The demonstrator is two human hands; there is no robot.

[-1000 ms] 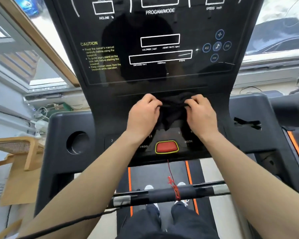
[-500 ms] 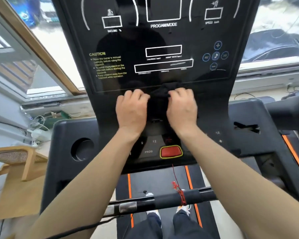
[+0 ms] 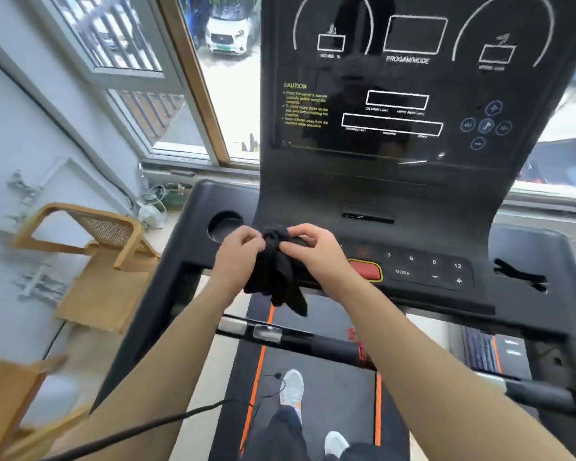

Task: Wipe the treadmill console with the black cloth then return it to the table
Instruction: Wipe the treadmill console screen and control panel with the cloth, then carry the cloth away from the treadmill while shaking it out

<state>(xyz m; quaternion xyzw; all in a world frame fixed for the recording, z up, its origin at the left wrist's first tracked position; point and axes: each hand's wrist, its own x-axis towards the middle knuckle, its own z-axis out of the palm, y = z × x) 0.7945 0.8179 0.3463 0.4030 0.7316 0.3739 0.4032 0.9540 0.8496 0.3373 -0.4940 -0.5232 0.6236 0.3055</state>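
My left hand (image 3: 238, 257) and right hand (image 3: 316, 252) are both pinched closed on the bunched black fabric cloth (image 3: 276, 274), fingertips gripping its top knot from either side. The cloth hangs between the hands in a loose wad, its lower tails dangling past the front edge of the black plastic treadmill console (image 3: 396, 201) with nothing under them but open air above the running belt.

The cloth sits at the console's left lower portion, just right of the round cup-holder hole (image 3: 225, 224) and just left of the red oval stop button with a yellow rim (image 3: 366, 271), which my right wrist partly covers. I cannot tell whether the cloth touches the panel. Further right lies the row of white-printed speed keys (image 3: 426, 267), clear of both hands. The tall glossy display panel (image 3: 393, 104) rises well above my knuckles, with a bare dark band between.

Below my forearms the black padded crossbar (image 3: 313, 344) runs across the frame, near but apart from my arms. Under it lies the dark belt with orange edge stripes (image 3: 320, 394), where two pale grey sneakers (image 3: 291, 389) stand. Off the treadmill's left edge a light wooden chair with a woven cane back (image 3: 90, 234) stands near the blue-grey wall (image 3: 30, 134), leaving a floor gap beside the frame.
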